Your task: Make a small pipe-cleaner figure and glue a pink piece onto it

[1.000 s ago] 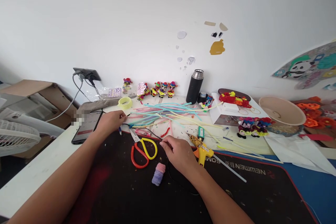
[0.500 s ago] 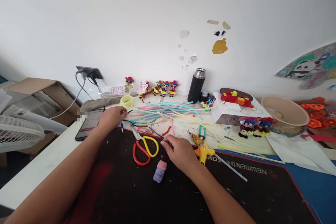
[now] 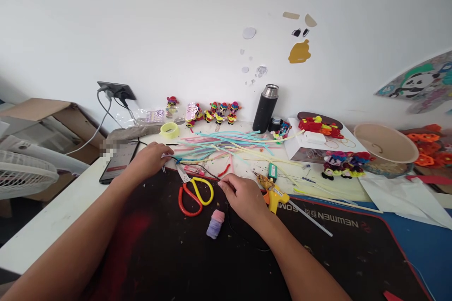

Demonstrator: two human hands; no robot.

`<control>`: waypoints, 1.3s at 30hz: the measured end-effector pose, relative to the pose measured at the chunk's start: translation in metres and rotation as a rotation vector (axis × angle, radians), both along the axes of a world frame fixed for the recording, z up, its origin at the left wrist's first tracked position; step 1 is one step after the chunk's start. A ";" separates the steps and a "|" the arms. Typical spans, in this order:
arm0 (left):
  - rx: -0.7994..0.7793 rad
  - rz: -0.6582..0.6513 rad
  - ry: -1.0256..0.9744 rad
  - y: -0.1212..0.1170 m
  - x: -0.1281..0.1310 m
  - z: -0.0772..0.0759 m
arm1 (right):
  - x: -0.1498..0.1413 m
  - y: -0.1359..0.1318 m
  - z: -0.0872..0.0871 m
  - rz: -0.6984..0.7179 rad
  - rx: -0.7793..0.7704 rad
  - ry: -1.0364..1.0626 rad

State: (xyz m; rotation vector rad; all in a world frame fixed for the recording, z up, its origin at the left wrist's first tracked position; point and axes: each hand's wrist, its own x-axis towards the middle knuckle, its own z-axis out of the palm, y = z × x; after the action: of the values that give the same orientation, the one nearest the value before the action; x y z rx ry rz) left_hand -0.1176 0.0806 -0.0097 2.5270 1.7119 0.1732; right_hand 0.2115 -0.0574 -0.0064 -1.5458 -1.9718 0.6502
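Observation:
My right hand (image 3: pixel 243 195) is closed in a pinch on a thin black cable (image 3: pixel 208 172) above the dark desk mat (image 3: pixel 169 258). From there the cable runs left across the scissors' blades to the fingertips of my left hand (image 3: pixel 153 157), which are also pinched together at it. Scissors (image 3: pixel 196 195) with one red and one yellow handle lie between the hands. Just below my right hand is a small fuzzy roll (image 3: pixel 215 224), pink on top and purple below. A yellow glue gun (image 3: pixel 275 197) lies right of that hand.
Pastel pipe cleaners (image 3: pixel 226 143) spread behind the mat. A phone (image 3: pixel 118 164) lies beside my left forearm. Yellow-green tape (image 3: pixel 170 130), small fuzzy dolls (image 3: pixel 222 113), a black thermos (image 3: pixel 265 109) and a beige bowl (image 3: pixel 386 143) stand farther back. A fan (image 3: pixel 26 174) is at the left.
The view has tipped slightly downward. My left hand has shifted a little toward the cable by the scissors' tips. My right hand keeps its pinch on the cable.

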 end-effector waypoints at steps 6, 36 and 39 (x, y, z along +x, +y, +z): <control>0.016 0.006 -0.006 0.003 0.005 -0.002 | 0.000 -0.001 0.000 0.012 -0.002 -0.027; 0.192 -0.327 -0.183 0.001 0.120 0.019 | -0.005 -0.002 0.010 0.080 -0.021 -0.148; 0.167 -0.382 -0.144 0.004 0.135 0.010 | -0.005 -0.002 0.008 0.097 -0.010 -0.154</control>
State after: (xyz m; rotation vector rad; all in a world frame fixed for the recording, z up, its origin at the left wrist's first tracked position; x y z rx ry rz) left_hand 0.0176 0.0849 -0.0001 2.8217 1.1814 0.4722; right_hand 0.2067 -0.0596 0.0020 -1.5552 -2.1716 0.5954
